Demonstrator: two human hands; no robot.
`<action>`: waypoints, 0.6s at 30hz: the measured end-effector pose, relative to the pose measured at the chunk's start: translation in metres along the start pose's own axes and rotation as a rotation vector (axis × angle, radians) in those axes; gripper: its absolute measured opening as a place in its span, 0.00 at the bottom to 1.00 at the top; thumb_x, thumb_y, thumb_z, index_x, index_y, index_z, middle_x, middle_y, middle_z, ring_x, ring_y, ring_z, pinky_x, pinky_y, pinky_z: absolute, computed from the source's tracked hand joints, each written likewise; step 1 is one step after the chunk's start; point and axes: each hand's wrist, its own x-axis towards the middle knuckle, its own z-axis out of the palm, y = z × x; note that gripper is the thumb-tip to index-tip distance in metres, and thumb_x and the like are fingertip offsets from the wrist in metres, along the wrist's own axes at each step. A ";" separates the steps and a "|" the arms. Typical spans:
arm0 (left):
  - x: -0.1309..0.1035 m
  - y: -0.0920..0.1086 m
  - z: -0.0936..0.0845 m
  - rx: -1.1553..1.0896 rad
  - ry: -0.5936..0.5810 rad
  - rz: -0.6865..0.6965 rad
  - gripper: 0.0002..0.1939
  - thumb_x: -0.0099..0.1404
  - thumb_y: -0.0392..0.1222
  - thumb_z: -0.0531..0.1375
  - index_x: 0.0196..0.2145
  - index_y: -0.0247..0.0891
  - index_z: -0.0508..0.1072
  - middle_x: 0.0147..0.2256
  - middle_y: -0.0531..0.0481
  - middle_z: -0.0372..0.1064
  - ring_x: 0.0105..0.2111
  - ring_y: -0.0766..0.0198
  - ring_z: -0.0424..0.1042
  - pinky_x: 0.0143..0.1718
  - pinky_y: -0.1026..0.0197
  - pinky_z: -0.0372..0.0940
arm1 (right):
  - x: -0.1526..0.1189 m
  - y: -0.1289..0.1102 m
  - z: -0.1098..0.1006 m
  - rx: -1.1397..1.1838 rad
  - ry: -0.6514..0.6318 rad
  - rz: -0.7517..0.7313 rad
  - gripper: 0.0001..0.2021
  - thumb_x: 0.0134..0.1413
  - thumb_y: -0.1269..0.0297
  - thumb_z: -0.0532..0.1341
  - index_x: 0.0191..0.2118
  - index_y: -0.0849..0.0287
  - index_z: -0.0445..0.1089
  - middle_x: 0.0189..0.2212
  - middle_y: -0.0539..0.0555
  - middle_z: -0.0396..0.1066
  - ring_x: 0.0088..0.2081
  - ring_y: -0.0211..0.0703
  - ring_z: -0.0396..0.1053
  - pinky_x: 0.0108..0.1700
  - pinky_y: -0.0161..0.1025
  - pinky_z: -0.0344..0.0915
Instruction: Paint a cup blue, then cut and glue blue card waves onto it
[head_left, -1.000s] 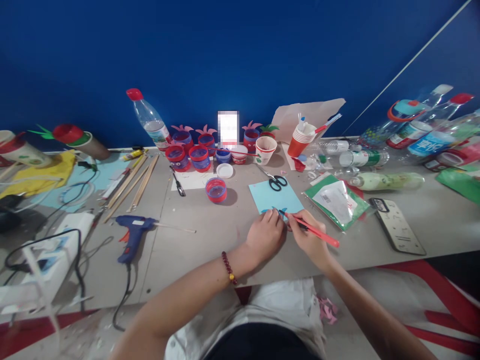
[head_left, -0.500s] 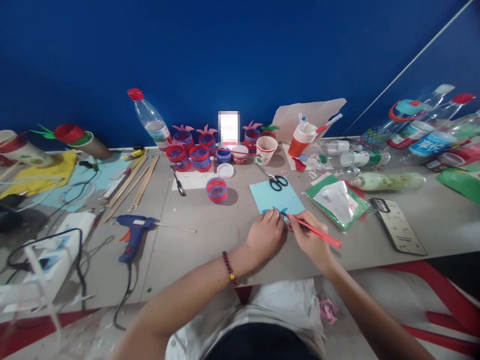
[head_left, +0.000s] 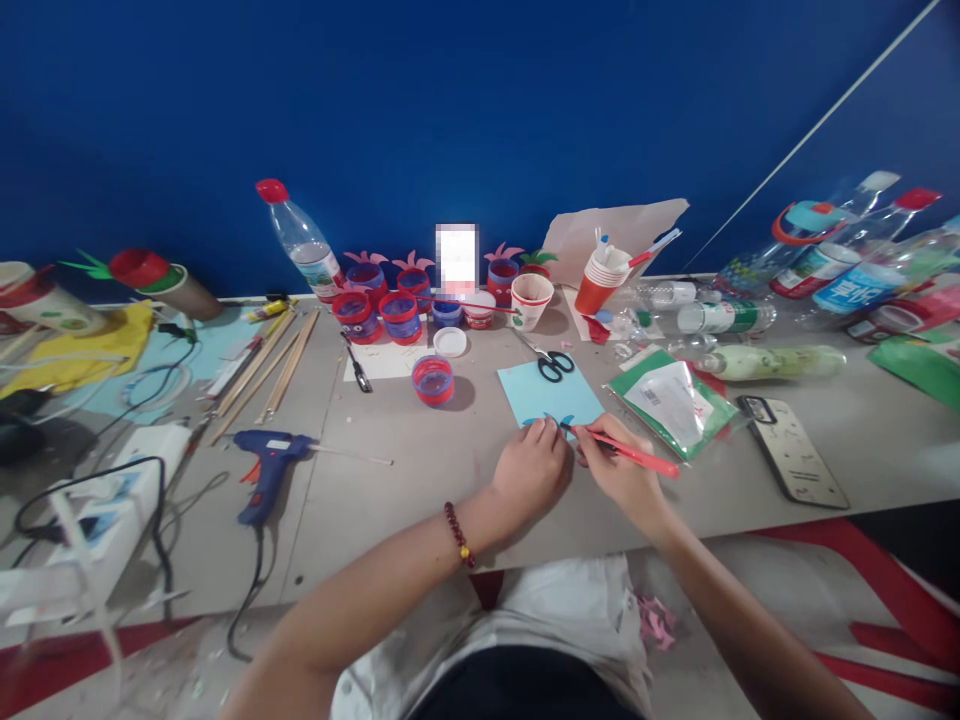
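Observation:
My right hand (head_left: 619, 465) is closed round a red pen (head_left: 637, 457), its tip at a small dark blue paper cutout (head_left: 559, 420) on a light blue sheet (head_left: 529, 393). My left hand (head_left: 534, 462), with a beaded bracelet at the wrist, rests knuckles up at the sheet's near edge. Its fingers are bent together over the cutout's lower part; what lies under them is hidden. Black-handled scissors (head_left: 555, 365) lie on the sheet's far part. A red and blue ring-shaped cup (head_left: 433, 381) stands to the left of the sheet.
A blue glue gun (head_left: 270, 470) and wooden sticks (head_left: 289, 365) lie left. Decorated cups (head_left: 401, 318), a paper cup (head_left: 531, 302) and a tilted bottle (head_left: 307, 245) stand behind. Right are a green packet (head_left: 675, 402), a phone (head_left: 793, 452) and plastic bottles (head_left: 776, 363).
The rear end of the red pen has shifted slightly left and up with my right hand. My left hand has stayed in place.

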 end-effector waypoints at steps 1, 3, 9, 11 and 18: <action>0.000 0.000 0.000 0.002 0.002 0.000 0.13 0.67 0.39 0.54 0.46 0.29 0.71 0.49 0.38 0.69 0.48 0.54 0.68 0.46 0.56 0.66 | 0.001 0.000 0.000 0.004 -0.006 0.010 0.19 0.60 0.48 0.56 0.25 0.55 0.64 0.19 0.50 0.70 0.20 0.39 0.69 0.23 0.34 0.64; 0.000 0.000 0.001 0.001 0.005 0.004 0.14 0.67 0.39 0.54 0.46 0.28 0.71 0.49 0.37 0.69 0.48 0.54 0.68 0.45 0.56 0.66 | 0.003 0.001 -0.001 0.020 -0.024 0.033 0.19 0.59 0.47 0.57 0.25 0.55 0.64 0.20 0.51 0.70 0.20 0.39 0.69 0.23 0.35 0.65; 0.001 0.001 0.002 -0.007 0.023 0.000 0.12 0.67 0.38 0.53 0.44 0.29 0.71 0.47 0.37 0.69 0.46 0.54 0.68 0.44 0.56 0.66 | 0.014 0.013 -0.001 0.163 0.040 0.115 0.17 0.56 0.47 0.60 0.27 0.56 0.65 0.22 0.51 0.72 0.24 0.42 0.72 0.29 0.38 0.70; 0.001 0.001 0.001 -0.008 0.018 -0.005 0.11 0.67 0.38 0.53 0.43 0.30 0.71 0.46 0.37 0.69 0.45 0.55 0.68 0.43 0.56 0.65 | 0.017 0.019 0.001 0.261 0.072 0.165 0.17 0.55 0.47 0.62 0.30 0.56 0.66 0.24 0.53 0.74 0.28 0.44 0.74 0.32 0.40 0.73; 0.002 0.001 0.003 -0.017 0.001 -0.011 0.08 0.66 0.37 0.55 0.41 0.32 0.71 0.43 0.39 0.68 0.45 0.55 0.67 0.41 0.56 0.65 | 0.020 0.028 0.007 0.454 -0.035 0.270 0.15 0.52 0.50 0.65 0.31 0.58 0.70 0.27 0.53 0.74 0.31 0.44 0.76 0.37 0.42 0.75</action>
